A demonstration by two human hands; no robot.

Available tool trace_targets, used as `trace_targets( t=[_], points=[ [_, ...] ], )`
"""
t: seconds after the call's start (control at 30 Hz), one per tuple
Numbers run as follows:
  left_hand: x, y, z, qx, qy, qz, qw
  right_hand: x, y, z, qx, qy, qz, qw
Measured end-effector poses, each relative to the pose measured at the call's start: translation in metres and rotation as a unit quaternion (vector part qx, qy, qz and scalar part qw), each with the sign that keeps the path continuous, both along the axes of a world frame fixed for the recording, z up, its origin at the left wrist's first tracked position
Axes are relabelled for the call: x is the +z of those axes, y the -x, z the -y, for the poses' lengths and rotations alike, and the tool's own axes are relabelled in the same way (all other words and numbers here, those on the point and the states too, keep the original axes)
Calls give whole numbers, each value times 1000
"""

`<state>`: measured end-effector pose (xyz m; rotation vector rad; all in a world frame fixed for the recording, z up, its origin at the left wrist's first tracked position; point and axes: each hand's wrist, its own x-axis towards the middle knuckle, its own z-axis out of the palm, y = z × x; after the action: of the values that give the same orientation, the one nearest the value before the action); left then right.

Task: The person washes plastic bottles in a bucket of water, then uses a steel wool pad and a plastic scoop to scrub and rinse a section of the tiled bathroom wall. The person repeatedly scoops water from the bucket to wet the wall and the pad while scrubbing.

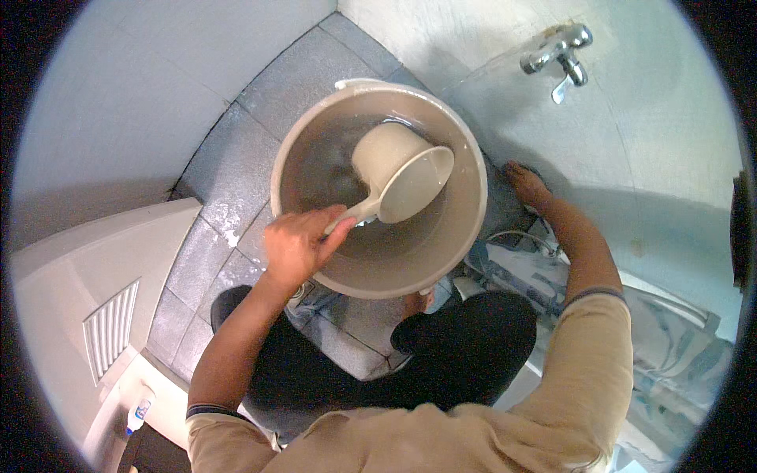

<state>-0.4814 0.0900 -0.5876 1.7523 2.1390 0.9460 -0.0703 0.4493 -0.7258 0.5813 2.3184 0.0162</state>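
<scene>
My left hand is closed round the handle of a cream plastic water dipper. The dipper is tilted inside a large beige bucket, its mouth toward the right; cloudy water seems to be in its cup. Water shows in the bucket too. Beyond the bucket's right side, my right hand reaches down by the foot of the wall. Its fingers look curled next to something dark, and what they hold, if anything, cannot be made out.
A chrome tap juts from the right wall above the bucket. Grey floor tiles are wet in patches. A pale door with a vent stands at left, near a white bottle. Clear plastic-like sheeting lies at right, beside my knees.
</scene>
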Motion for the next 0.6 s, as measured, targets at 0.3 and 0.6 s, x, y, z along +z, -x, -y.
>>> trace_targets(
  t=[0.3, 0.6],
  points=[
    [-1, 0, -1, 10, 39, -3, 999, 70, 167, -62, 323, -328, -208, 863],
    [-5, -3, 2, 21, 36, -17, 999, 123, 25, -6, -109, -6, -23, 994]
  ],
)
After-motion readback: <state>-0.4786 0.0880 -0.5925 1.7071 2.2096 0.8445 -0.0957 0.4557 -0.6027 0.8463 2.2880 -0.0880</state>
